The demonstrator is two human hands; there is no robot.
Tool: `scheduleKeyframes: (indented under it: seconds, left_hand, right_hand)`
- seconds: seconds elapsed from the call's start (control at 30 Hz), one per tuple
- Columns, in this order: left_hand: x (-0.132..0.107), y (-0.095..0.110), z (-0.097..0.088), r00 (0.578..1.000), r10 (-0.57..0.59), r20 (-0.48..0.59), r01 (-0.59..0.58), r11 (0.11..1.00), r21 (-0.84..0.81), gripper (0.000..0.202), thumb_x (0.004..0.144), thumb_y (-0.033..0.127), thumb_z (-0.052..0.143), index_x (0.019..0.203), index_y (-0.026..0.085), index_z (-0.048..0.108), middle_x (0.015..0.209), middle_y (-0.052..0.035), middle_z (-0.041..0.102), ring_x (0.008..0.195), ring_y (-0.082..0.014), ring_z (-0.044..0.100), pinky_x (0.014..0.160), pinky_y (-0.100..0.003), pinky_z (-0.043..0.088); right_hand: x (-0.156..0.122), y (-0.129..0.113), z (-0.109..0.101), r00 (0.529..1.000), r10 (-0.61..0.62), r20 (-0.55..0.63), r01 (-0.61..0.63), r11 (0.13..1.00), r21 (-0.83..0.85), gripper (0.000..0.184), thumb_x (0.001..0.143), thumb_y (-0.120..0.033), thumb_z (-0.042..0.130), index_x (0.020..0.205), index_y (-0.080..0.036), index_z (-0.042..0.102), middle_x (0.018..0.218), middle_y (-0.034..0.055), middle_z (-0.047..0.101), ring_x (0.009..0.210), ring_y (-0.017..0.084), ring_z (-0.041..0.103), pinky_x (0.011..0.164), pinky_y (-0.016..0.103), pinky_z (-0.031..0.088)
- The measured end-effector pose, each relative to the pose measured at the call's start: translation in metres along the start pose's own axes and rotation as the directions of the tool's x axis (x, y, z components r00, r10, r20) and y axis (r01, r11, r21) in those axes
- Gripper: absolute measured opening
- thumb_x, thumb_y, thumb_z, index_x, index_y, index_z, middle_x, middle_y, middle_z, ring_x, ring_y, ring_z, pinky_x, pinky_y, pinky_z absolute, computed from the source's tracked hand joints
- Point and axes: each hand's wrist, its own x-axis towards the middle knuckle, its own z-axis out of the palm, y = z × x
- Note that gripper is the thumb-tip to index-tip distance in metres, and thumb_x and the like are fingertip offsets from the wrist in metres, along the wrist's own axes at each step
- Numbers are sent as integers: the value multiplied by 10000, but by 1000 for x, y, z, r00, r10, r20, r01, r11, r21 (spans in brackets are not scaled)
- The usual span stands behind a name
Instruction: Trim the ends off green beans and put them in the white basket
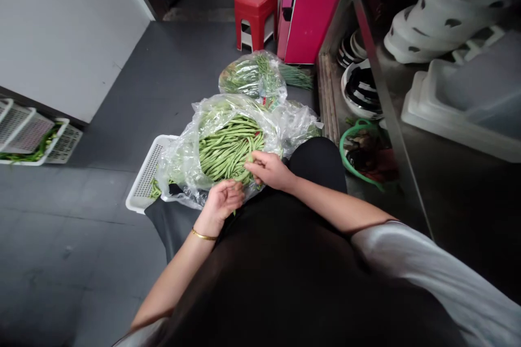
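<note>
Green beans (pixel 228 149) fill a large clear plastic bag (pixel 183 154), its mouth open toward me. At the bag's near edge my right hand (pixel 268 169) is closed, thumb and fingers pinching a green bean. Lower and to the left, my left hand (pixel 223 200) has its fingers curled in, with a green bean's end showing beneath them. A gold bracelet (pixel 204 235) circles my left wrist. Behind the bag's left side, a white perforated basket (pixel 142 181) on the floor holds some green beans, partly covered by the plastic.
Another clear bag of greens (pixel 248 76) lies farther off, before a red stool (pixel 255 8) and a pink cabinet (pixel 315 11). Along the right runs a metal shelf (pixel 401 157), with a green basket (pixel 345 146) below. White crates (pixel 67 141) stand at far left.
</note>
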Motion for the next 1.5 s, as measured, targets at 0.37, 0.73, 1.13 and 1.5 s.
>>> scheduleKeyframes:
  seconds: [0.37, 0.73, 1.13, 1.5]
  left_hand:
    - [11, -9, 13, 900, 430, -63, -301, 721, 625, 218, 807, 395, 562, 805, 180, 526, 547, 37, 518, 391, -89, 430, 373, -188, 306]
    - [-8, -15, 13, 934, 356, -22, -236, 664, 710, 273, 776, 378, 631, 644, 148, 563, 517, 16, 509, 427, -76, 417, 416, -193, 291]
    - [3, -6, -10, 961, 225, -163, -235, 971, -43, 209, 696, 283, 719, 724, 115, 597, 411, 98, 240, 376, -49, 289, 367, -165, 271]
    - [25, -7, -22, 895, 277, -351, -304, 952, -23, 266, 652, 194, 710, 874, 72, 630, 597, -4, 554, 415, -36, 397, 346, -145, 260]
  right_hand:
    - [-10, 25, 6, 951, 121, 286, -70, 981, -184, 216, 801, -354, 559, 722, -164, 494, 550, -37, 582, 479, 94, 554, 497, 205, 444]
    - [-17, 9, -6, 870, 28, 492, 362, 640, -678, 353, 886, -270, 385, 625, -129, 576, 610, 38, 602, 572, 113, 552, 559, 212, 351]
    - [118, 39, 7, 975, 188, 122, 103, 104, -989, 363, 916, -320, 345, 1145, -126, 549, 1094, 162, 618, 966, 253, 589, 759, 334, 440]
    - [86, 34, 26, 955, 142, 262, 236, 179, -955, 292, 878, -198, 383, 1108, -133, 551, 1115, 144, 594, 953, 241, 594, 775, 329, 452]
